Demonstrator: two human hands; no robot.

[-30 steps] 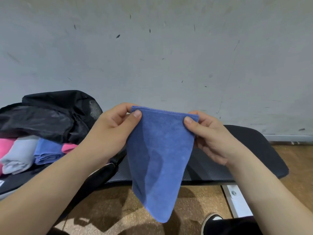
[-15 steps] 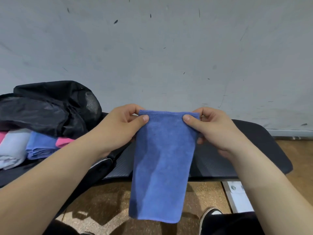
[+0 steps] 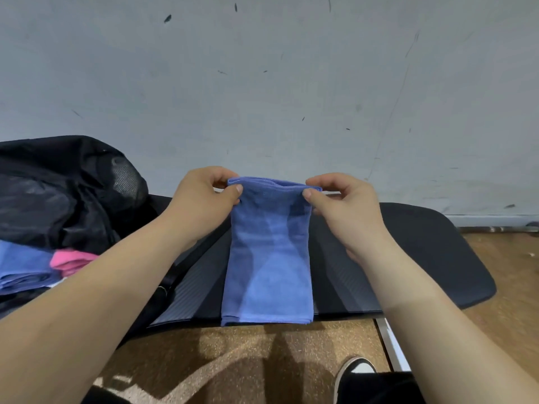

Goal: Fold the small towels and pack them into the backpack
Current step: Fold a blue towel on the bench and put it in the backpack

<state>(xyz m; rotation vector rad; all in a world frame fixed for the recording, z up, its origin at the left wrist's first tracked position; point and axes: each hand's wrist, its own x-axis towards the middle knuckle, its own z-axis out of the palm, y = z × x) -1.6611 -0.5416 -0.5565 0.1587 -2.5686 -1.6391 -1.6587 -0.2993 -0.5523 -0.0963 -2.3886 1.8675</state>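
Left hand (image 3: pixel 204 205) and right hand (image 3: pixel 344 208), fingers (image 3: pixel 237 189) closed in pinches on the two upper corners of the blue towel (image 3: pixel 268 258), which hangs as a folded strip over the near edge of the black padded bench (image 3: pixel 423 258). For a clean next fold, the pinched top edge is best kept taut and level, then brought squarely onto the lower hem. Left of the towel, the black backpack (image 3: pixel 58 193) lies open with folded blue and pink towels (image 3: pixel 73 260) at its mouth; behind stands a scuffed grey wall (image 3: pixel 291 83), below lies a speckled brown floor (image 3: pixel 233 360).
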